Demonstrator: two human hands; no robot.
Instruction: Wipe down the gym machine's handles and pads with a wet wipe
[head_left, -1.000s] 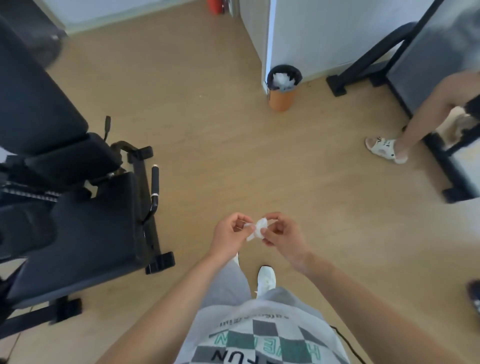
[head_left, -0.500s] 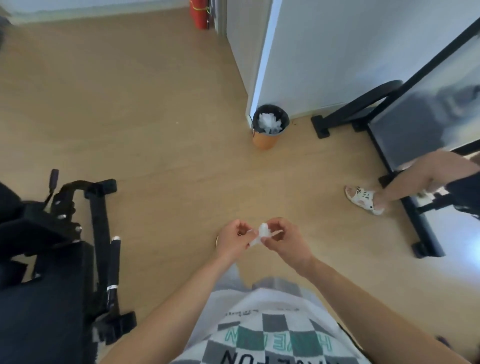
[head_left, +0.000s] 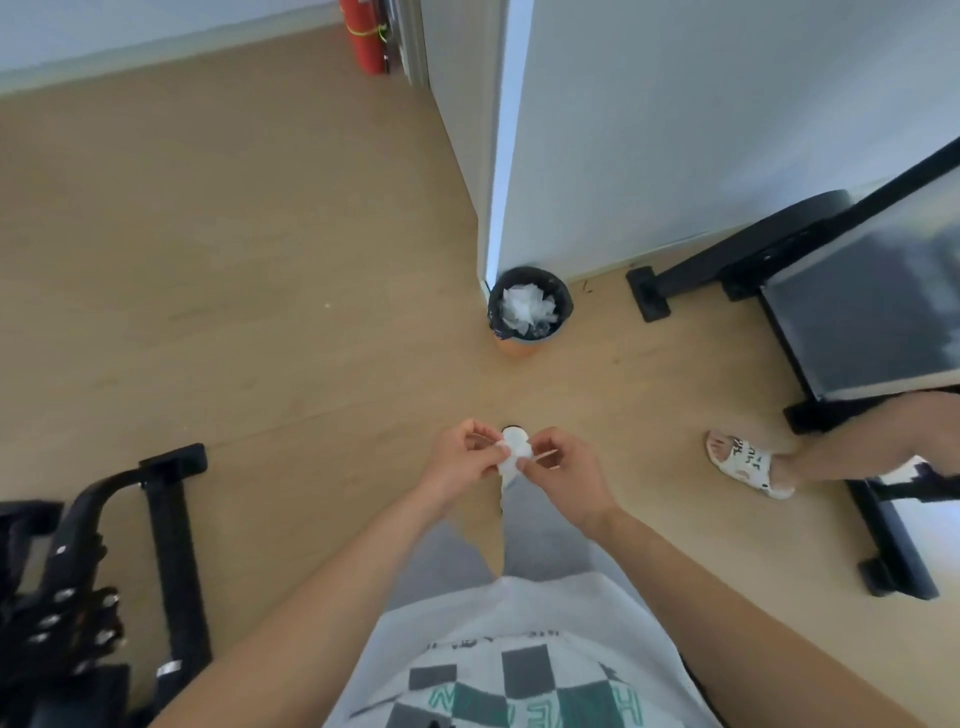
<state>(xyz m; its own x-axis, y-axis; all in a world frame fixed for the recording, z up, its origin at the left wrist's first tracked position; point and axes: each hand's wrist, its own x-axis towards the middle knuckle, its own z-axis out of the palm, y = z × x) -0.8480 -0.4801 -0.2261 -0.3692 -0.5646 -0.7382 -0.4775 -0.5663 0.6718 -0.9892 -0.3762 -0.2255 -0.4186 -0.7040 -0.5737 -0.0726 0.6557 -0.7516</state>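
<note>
We've got both hands up in front of the torso, nearly touching. The left hand (head_left: 465, 460) and right hand (head_left: 563, 467) each pinch one side of the wet wipe (head_left: 509, 460) w/ thumb and fingertips, other fingers loosely curled. The wipe sits between them as a small white wad, not spread out. We can't tell if it's being opened or balled up.

The gym machine (head_left: 166, 525) is well apart from the hands, down to the left and closer to our body than they are. Only its black frame shows at the edge of view, no pads or handles. Its long bar runs roughly near-to-far. The left hand is nearer, so wiping probably means turning left first.

The bin (head_left: 567, 304) stands ahead of the hands, a bit to the right, w/ white wipes already in it. The right hand is slightly closer to it. Since we're facing that way, our guess is a drop-off comes next.

Off to the right, someone else's sandalled foot (head_left: 748, 465) is near the route but not in it.
</note>
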